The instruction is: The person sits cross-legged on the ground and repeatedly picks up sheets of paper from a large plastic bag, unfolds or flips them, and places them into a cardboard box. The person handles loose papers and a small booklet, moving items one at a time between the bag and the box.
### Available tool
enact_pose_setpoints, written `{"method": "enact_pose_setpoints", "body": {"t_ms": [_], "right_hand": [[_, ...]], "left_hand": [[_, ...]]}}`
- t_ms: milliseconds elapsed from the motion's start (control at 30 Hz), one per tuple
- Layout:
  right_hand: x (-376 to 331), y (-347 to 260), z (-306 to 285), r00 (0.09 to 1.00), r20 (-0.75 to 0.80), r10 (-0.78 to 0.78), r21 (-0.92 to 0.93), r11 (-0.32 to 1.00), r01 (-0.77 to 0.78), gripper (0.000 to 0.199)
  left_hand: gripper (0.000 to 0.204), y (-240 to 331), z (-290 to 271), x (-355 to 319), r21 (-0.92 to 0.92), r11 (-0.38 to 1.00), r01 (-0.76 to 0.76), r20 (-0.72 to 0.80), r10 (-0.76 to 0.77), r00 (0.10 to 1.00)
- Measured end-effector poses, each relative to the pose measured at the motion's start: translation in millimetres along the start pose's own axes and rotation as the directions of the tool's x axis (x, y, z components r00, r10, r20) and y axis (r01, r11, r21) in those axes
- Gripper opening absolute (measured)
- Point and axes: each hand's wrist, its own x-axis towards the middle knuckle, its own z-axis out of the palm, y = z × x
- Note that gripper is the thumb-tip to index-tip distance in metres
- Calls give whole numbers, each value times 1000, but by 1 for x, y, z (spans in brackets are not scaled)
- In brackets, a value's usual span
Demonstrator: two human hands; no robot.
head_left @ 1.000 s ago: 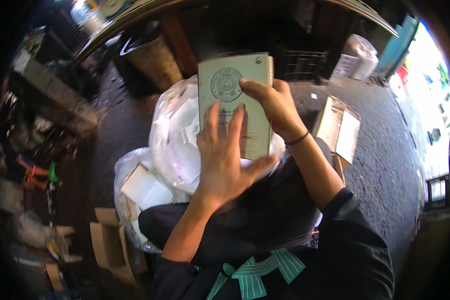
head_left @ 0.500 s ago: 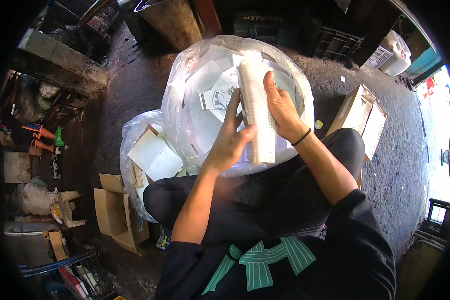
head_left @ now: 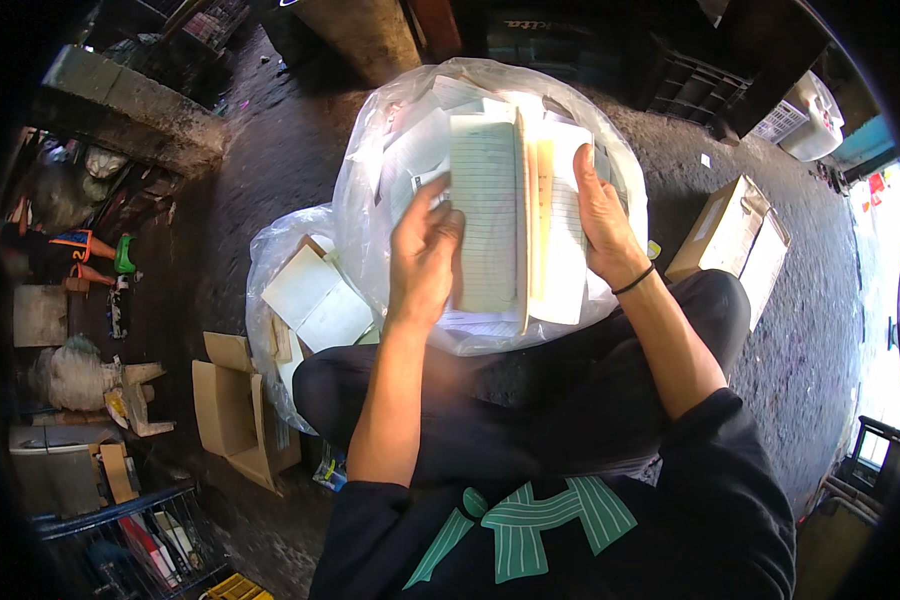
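I hold an opened notebook (head_left: 500, 215) with lined pages over a large clear plastic bag (head_left: 370, 160) full of loose paper. My left hand (head_left: 422, 255) grips the notebook's left page edge. My right hand (head_left: 600, 215), with a black band at the wrist, holds the right side and its splayed pages. The book is upright in front of me, spine running top to bottom. I sit with my dark-trousered legs under the bag.
A second clear bag (head_left: 280, 290) with white booklets lies at my left. An open cardboard box (head_left: 235, 410) stands at lower left, another carton (head_left: 735, 240) at the right. A white basket (head_left: 800, 110) is far right, clutter and a wire basket (head_left: 130, 540) on the left.
The notebook was shut with its green cover facing me, then turned edge-on over the bag, and now stands open with both hands spreading its pages.
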Motion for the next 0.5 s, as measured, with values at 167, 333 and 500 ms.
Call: {"method": "enact_pose_setpoints", "body": {"t_ms": [167,333,500], "right_hand": [[1,8,3,985,-95,-142,-97,986,132,58],[-4,9,11,972,-109,-210,-160,968,191,49],[-13,3,18,957,-154,-246,-199,956,214,48]], "left_hand": [[59,3,10,1,935,313,-167,-89,664,743],[47,9,21,-3,884,384,-265,-24,604,797],[30,13,14,-15,863,298,-408,55,748,662]]}}
